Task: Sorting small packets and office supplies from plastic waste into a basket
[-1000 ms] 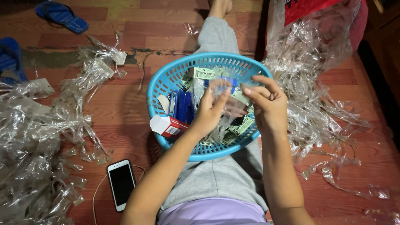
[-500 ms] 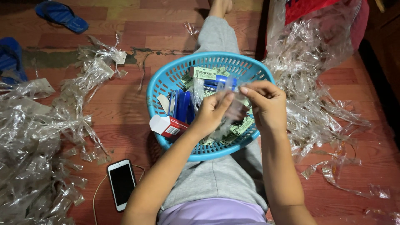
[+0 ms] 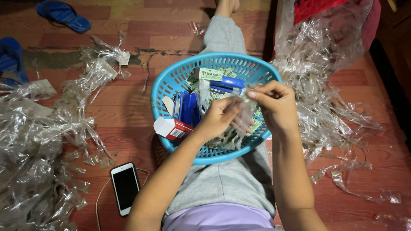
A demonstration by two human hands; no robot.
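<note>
A clear plastic strip is pinched between the left hand and the right hand, fingertips closed on it. The strip hangs below the fingers, long axis roughly vertical. Beneath both hands sits a blue basket; a blue stapler lies left of the left hand.

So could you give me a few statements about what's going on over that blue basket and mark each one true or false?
1. Both hands, left hand and right hand, hold a clear plastic bag. True.
2. The basket is red. False: it is blue.
3. A phone lies on the floor. True.
4. The phone lies inside the basket. False: it lies on the floor beside the leg.
5. Blue sandals lie on the floor. True.
</note>
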